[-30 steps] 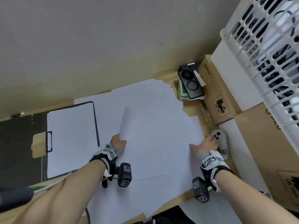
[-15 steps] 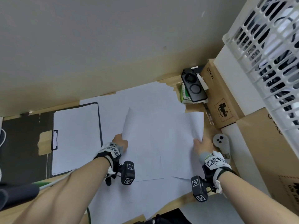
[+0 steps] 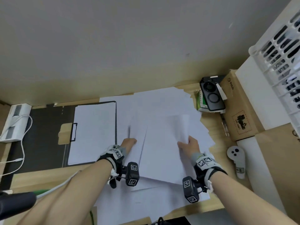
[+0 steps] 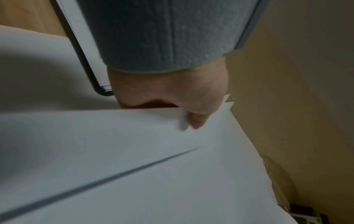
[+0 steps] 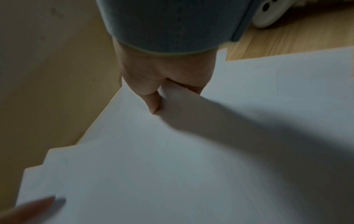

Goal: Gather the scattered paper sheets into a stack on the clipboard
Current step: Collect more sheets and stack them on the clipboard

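The left hand pinches the left edge of a bundle of paper sheets, its thumb pressed flat on top while the other fingers are hidden beneath the paper, so how far they curl cannot be told. The right hand grips the opposite edge of the same sheets, thumb on the upper face and the remaining fingers wrapped under, bending that side up into a curl. Between the two hands the bundle is raised slightly off the wooden desk, above more loose sheets that lie spread and overlapping beneath and around it. The clipboard lies flat just to the left of the left hand, already carrying a neat stack of sheets, with its metal clip on the far left side. A white controller rests on the desk near the right hand.
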